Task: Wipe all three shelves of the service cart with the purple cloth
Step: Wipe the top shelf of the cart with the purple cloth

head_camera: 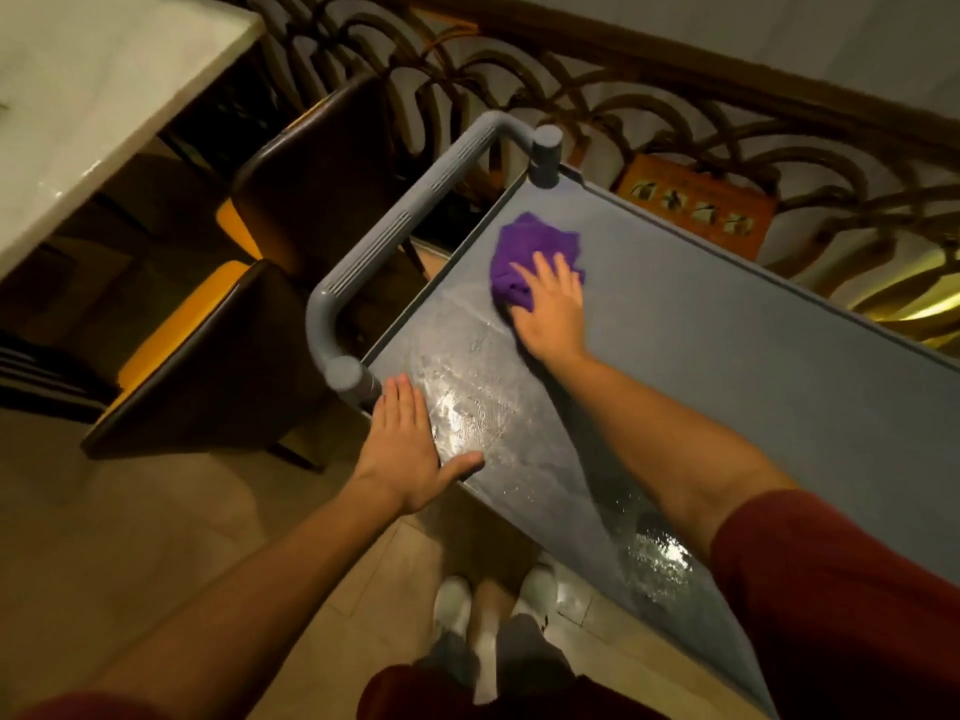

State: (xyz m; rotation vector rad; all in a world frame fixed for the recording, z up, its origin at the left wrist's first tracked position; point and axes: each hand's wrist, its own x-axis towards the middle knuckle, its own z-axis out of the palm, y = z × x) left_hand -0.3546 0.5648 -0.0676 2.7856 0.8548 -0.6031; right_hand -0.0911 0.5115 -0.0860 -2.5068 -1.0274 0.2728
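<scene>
Cart top shelf [727,366] runs long from twelve o'clock down to five, streaked wet along my near edge and dry-looking toward three. My left hand [410,449] lies flat and open on the near rim at seven, holding nothing. My right hand [553,309], fingers straight, presses the purple cloth [524,252], which bunches out toward eleven of my palm.

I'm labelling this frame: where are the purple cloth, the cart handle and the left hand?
purple cloth [524,246]: head view, bunched upper part.
cart handle [395,236]: head view, ribbed middle of bar.
left hand [402,449]: head view, back of hand.
</scene>
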